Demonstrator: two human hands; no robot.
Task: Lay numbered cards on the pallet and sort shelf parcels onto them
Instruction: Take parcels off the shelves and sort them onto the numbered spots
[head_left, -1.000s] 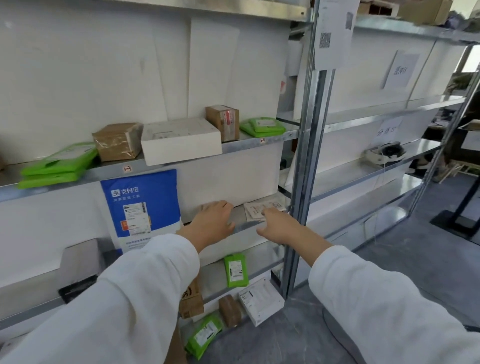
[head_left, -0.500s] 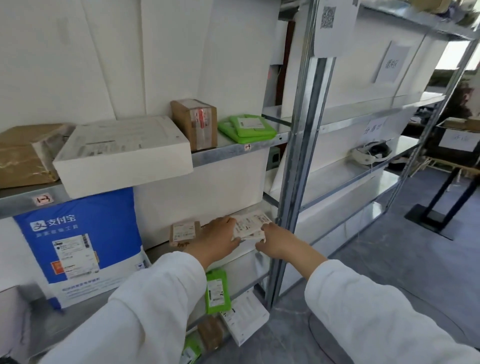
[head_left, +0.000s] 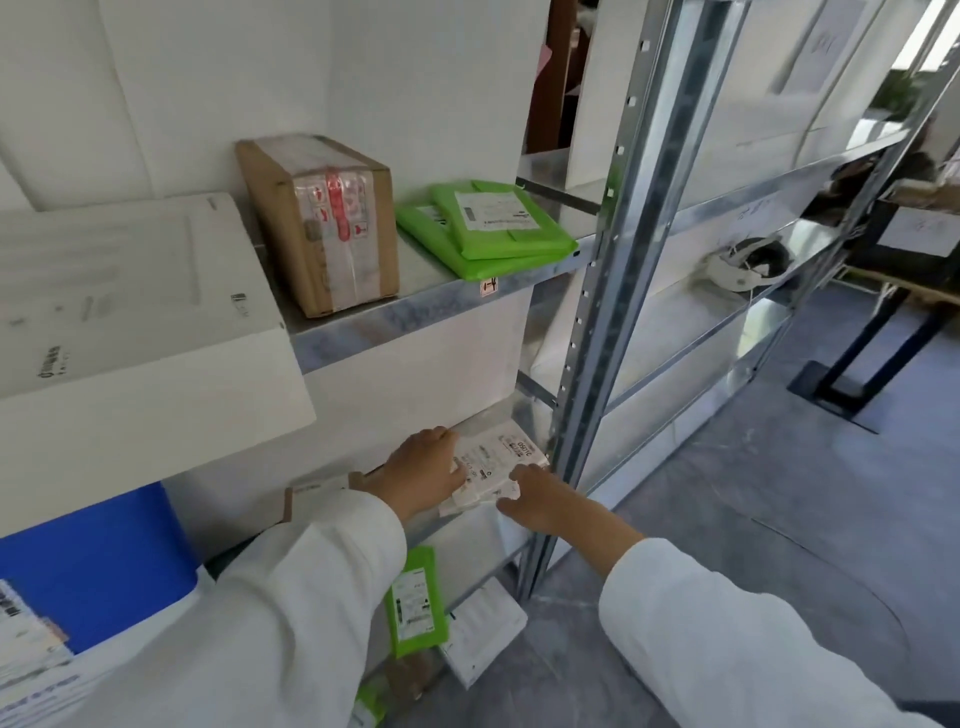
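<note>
Parcel (head_left: 493, 460) on shelf (head_left: 511, 410); left hand (head_left: 421, 475) rests atop; right hand (head_left: 543, 501) pinches edge.

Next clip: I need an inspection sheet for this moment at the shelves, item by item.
Surface: metal shelf rack with several tiers; pallet not in view.
Job's things: flat white labelled parcels on the lower tier; brown taped box, green mailers and white box on the tier above; numbered cards not seen.
Clutter: blue bag; green parcel on a tier below.
Hands: left hand over the white parcels' left edge, right hand at their near edge; grip cannot be told.
Cables: nothing seen.
Surroundings: white device on the neighbouring rack; grey floor; black stand.
</note>
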